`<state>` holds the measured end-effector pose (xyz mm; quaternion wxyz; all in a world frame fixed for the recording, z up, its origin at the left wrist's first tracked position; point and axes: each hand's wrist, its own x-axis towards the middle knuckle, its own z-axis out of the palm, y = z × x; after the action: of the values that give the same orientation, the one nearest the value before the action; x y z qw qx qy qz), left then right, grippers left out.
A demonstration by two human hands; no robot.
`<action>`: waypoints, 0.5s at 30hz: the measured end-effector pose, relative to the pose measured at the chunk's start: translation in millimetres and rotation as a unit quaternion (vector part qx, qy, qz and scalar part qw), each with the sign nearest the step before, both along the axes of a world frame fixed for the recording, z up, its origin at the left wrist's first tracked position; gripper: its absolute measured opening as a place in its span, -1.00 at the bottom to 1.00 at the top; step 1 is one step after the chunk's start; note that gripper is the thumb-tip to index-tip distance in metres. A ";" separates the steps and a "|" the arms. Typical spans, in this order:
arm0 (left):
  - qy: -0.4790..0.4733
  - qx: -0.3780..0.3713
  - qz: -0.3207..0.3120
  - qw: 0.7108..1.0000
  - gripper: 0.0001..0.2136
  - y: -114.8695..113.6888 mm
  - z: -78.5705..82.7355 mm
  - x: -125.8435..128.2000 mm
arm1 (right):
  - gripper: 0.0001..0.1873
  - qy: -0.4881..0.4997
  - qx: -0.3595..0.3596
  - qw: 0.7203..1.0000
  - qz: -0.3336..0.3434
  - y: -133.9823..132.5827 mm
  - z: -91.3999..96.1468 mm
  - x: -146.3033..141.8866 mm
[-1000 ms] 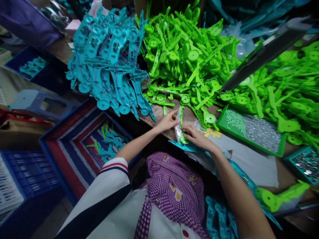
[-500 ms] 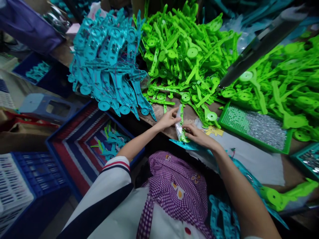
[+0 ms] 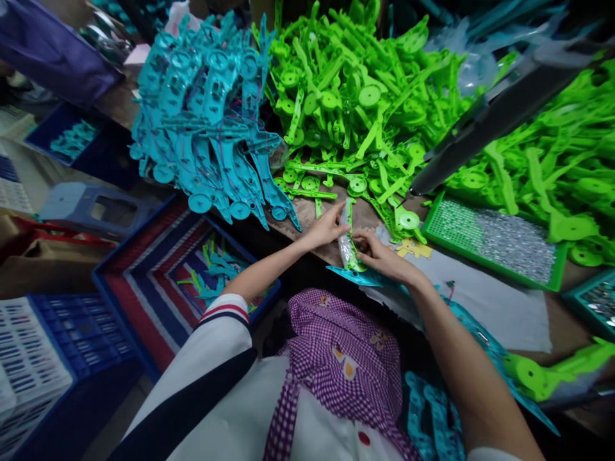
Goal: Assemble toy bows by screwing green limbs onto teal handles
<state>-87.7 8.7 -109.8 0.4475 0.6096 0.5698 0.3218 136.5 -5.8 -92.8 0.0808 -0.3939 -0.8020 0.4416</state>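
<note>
At the bench edge, my left hand is closed around a bright green plastic part standing lengthwise in front of me. Along its left side runs a clear, shiny plastic piece, its exact kind unclear. My right hand has its fingers bent against the part's right side, near the lower end; whether a small thing sits between those fingertips is hidden. Just below lies a pointed teal plastic part. Another long teal part stretches under my right forearm.
Heaps of teal parts and green parts rise behind my hands. To the right are a green tray of small metal pieces, a white sheet and a dark slanted tool. A blue-rimmed crate stands at left.
Both hands stay at the green part, with only slight finger movement on the right. The dark slanted tool appears a little lower and further left.
</note>
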 end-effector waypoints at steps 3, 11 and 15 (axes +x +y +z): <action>0.056 0.012 -0.028 0.998 -0.31 2.2 8.5 -2.4 | -0.47 0.009 -0.001 1.000 0.000 0.3 -1.2 0.1; 0.249 0.077 -0.153 0.953 -0.48 13.9 32.6 -9.2 | -0.40 0.017 -0.012 1.000 0.002 1.7 -2.0 1.3; 0.316 0.135 -0.163 0.925 -0.66 12.8 37.6 -0.9 | -0.40 0.008 -0.009 1.000 0.004 2.1 -2.1 1.5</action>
<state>-88.6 21.5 -72.1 0.2040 0.8187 0.5256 0.1091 138.0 -3.8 -94.9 0.0822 -0.3882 -0.7988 0.4521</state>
